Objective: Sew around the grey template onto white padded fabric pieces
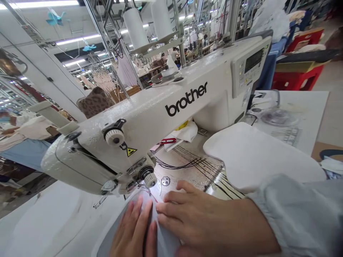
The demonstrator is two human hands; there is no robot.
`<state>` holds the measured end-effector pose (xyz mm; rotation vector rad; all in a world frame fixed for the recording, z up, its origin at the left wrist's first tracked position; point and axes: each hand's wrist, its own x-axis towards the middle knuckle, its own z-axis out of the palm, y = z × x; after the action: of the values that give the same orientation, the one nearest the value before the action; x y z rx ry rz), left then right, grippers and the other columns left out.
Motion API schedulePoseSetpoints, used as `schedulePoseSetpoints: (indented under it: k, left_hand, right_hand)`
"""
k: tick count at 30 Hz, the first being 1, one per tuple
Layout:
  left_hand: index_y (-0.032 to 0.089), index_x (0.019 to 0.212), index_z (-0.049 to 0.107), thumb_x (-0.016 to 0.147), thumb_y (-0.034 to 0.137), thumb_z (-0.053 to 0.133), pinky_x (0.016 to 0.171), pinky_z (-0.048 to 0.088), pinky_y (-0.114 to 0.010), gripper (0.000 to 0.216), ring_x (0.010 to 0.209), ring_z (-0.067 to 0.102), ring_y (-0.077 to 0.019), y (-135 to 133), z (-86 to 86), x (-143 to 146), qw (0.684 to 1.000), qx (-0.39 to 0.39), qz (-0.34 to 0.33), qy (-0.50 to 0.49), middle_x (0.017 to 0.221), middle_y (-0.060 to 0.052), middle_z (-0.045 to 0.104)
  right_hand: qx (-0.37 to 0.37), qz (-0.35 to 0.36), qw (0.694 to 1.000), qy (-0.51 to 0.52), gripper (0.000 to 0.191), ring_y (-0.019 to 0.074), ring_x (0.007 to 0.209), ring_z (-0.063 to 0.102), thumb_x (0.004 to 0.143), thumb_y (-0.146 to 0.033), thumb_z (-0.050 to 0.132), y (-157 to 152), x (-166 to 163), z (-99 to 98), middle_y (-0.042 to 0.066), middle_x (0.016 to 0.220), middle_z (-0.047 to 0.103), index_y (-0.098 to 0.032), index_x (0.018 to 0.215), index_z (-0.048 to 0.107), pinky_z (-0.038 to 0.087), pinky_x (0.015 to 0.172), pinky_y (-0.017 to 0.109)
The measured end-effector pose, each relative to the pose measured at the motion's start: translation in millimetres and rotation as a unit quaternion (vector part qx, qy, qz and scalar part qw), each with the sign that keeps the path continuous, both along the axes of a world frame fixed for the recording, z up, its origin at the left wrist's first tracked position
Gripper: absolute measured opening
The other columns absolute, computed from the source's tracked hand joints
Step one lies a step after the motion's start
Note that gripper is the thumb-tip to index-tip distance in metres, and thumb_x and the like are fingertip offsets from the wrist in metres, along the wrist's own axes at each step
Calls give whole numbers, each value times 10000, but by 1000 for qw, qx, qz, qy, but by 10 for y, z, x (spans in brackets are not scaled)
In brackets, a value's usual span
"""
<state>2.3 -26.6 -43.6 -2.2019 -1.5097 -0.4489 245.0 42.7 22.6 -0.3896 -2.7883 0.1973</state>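
Observation:
A white sewing machine [150, 107] stretches across the view, its needle area lit at the lower middle. Grey-white fabric [163, 235] lies on the machine bed, its far edge at the presser foot. My left hand [134, 228] rests flat on this fabric with fingers stretched toward the needle. To its right, my right hand [193, 214] lies over the fabric edge, fingers extended and its thumb partly hidden. Both hands press down on the cloth close to the presser foot. A white padded cut piece [262, 153] lies on the table to the right.
A red cutter [168, 141] and a bundled white cloth [184, 135] sit under the machine arm. Black lines [193, 162] run across the bed. Thread cones [136, 28] stand above. A clear round dish [278, 116] lies at the right, near a red stool [297, 76].

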Motion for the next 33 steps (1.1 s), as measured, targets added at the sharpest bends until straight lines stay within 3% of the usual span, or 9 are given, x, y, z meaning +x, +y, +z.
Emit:
schedulePoseSetpoints:
  k: [5, 16, 27, 33]
  left_hand:
    - [210, 1431, 399, 956, 294, 435, 915, 582, -415, 483, 1249, 560, -276, 149, 181, -148, 997, -28, -36, 65, 1381, -102, 572]
    - [166, 1136, 633, 962, 479, 398, 776, 623, -436, 428, 991, 714, -288, 330, 333, -93, 999, 8, 4, 31, 1137, -119, 721]
    - [200, 1166, 638, 934, 551, 432, 854, 562, -439, 468, 1043, 668, -272, 394, 324, -159, 993, -88, 58, -51, 1133, -74, 712]
    - [183, 1163, 634, 929, 555, 440, 878, 537, -407, 480, 1077, 640, -272, 374, 313, -172, 993, -85, 50, -59, 1148, -88, 697]
  right_hand:
    - [-26, -19, 999, 1, 379, 214, 1003, 523, 953, -503, 533, 66, -81, -39, 76, 1124, 632, -138, 1026, 601, 331, 869, 367]
    - [-43, -35, 998, 1, 304, 187, 980, 483, 982, -432, 520, 109, -96, -89, 49, 1096, 608, -156, 1051, 628, 292, 851, 365]
    - [-45, -47, 998, 6, 332, 204, 975, 462, 959, -446, 555, 131, -121, -113, 52, 1100, 584, -168, 1139, 591, 302, 828, 366]
    - [-32, -15, 998, 45, 207, 173, 996, 467, 999, -339, 507, 148, -110, -169, 21, 1094, 603, -195, 1011, 656, 265, 816, 357]
